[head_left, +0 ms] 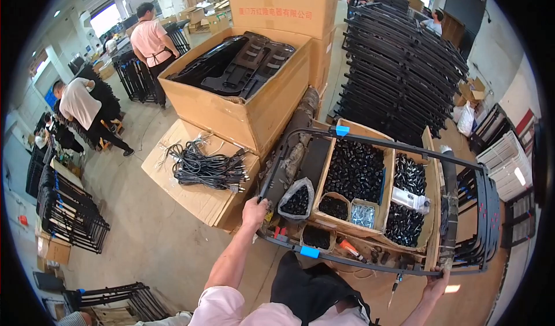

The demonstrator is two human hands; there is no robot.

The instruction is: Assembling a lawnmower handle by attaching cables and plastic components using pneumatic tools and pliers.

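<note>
A black rectangular metal frame (370,263) with blue pieces on its bars spans the space before me, above a workbench. My left hand (255,212) is closed round its near left corner. At the near right corner my right hand (436,285) grips the same frame, its fingers partly hidden. Beneath the frame a cardboard box (388,237) holds black plastic caps (354,167) and other small black parts. A small tray of silver screws (363,215) and a plastic bag of black parts (296,201) sit among them. An orange-and-black tool (350,248) lies near the bench's front.
Left of the bench, coiled black power cords (208,167) lie on a carton (167,173). Behind it stands an open box (277,118) of dark panels. Stacked black frames (399,71) rise at the back right. Several people work farther off, one in a pink shirt (152,40).
</note>
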